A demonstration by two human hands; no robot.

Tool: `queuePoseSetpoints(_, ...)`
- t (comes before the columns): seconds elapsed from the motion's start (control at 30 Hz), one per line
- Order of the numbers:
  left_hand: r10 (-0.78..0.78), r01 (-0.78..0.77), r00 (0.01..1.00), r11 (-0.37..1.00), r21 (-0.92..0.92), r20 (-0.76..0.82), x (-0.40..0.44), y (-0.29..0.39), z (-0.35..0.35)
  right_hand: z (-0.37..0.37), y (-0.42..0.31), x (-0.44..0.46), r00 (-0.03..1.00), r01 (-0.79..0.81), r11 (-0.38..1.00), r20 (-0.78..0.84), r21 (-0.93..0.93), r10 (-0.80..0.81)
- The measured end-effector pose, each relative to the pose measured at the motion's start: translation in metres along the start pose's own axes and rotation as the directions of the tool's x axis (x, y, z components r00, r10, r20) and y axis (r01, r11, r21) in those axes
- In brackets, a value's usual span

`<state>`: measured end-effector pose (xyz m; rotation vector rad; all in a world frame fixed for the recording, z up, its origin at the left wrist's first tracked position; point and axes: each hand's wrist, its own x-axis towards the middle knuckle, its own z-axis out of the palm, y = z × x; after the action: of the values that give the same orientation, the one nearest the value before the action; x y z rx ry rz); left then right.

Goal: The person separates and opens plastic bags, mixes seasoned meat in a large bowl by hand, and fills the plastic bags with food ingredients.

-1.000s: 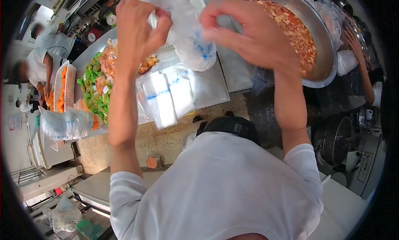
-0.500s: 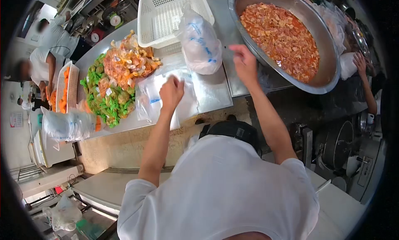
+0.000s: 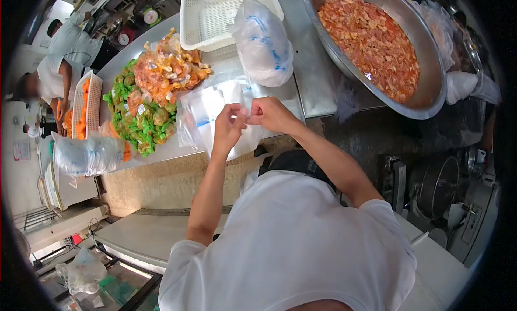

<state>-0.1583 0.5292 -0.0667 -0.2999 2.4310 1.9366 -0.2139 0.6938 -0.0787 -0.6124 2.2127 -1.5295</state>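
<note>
Above a stack of clear flat plastic bags at the table's front edge, my two hands meet with fingertips nearly touching. My left hand is closed in a pinch, thumb toward the other hand. My right hand has its fingers curled and pinched too. Anything between the fingertips is too small and clear to make out. Just behind my right hand stands a bulky plastic bag with blue print. To the left lie filled bags of orange food and bags with green ties.
A large metal basin of marinated meat pieces stands at right. Behind the bags is a white perforated basket. At far left are a plastic-wrapped roll, another basket with orange items, and co-workers.
My right hand has moved left from beside the basin to meet my left hand, which has shifted slightly right and down. A co-worker's hand at far right has left the view.
</note>
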Motion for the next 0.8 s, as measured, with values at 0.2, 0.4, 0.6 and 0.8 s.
queuePoseSetpoints(0.2,-0.091,0.236,0.972,0.436,-0.869,0.219,-0.001,0.050,0.000,-0.042,-0.019,-0.026,0.918,0.085,0.990,-0.395,0.114,-0.033)
queuePoseSetpoints(0.4,0.316,-0.143,0.869,0.897,-0.418,0.382,0.007,0.158,-0.017,-0.138,-0.126,-0.032,0.508,0.557,0.829,-0.811,0.053,-0.290)
queuePoseSetpoints(0.6,0.908,-0.819,0.173,-0.082,0.568,0.381,0.093,0.246,-0.024,-0.168,-0.192,-0.012,0.788,0.576,0.783,-0.096,-0.234,-0.608)
queuePoseSetpoints(0.8,0.546,-0.628,0.761,0.755,0.188,0.350,0.159,0.029,-0.007,-0.122,-0.009,0.029,0.877,0.139,0.758,-0.277,-0.637,-0.393)
